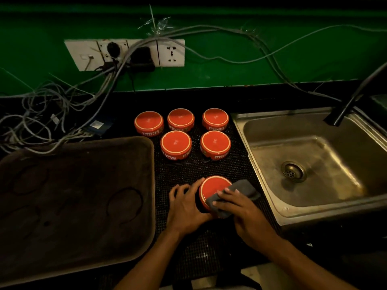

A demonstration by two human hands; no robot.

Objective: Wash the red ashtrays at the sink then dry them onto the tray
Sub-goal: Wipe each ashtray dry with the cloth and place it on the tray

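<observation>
**Ana:** Green wall (209, 59) at the back, dim light, a socket strip (125, 54) with a tangle of grey cables (52, 105) spilling onto the dark surface (219, 258). What sits in the middle?

**Ben:** A black studded mat (188, 170), between a big dark tray (73, 201) on the left and a steel sink (314, 160) on the right. Five red ashtrays stand upside down on the far part of the mat: three in a back row (148, 120) (181, 118) (215, 117), two in front of them (176, 143) (215, 143). They are near one another but apart. White lettering runs round their sides.

**Ana:** And the hands?

**Ben:** A sixth red ashtray (213, 187) stands upside down on the near part of the mat. The left hand (186, 208) is wrapped round its left side, so that grip is closed on the ashtray. The right hand (245, 210) presses a grey cloth (234, 195) onto the ashtray's base and near side; its fingers are curled over the cloth, holding it.

**Ana:** Anything on the tray?

**Ben:** Only faint ring marks on its floor. Its right edge lies just beside the mat.

**Ana:** The sink?

**Ben:** A round drain (293, 171) in the basin floor, and a dark faucet (351, 101) leaning in from the upper right, its spout over the basin's far corner.
</observation>
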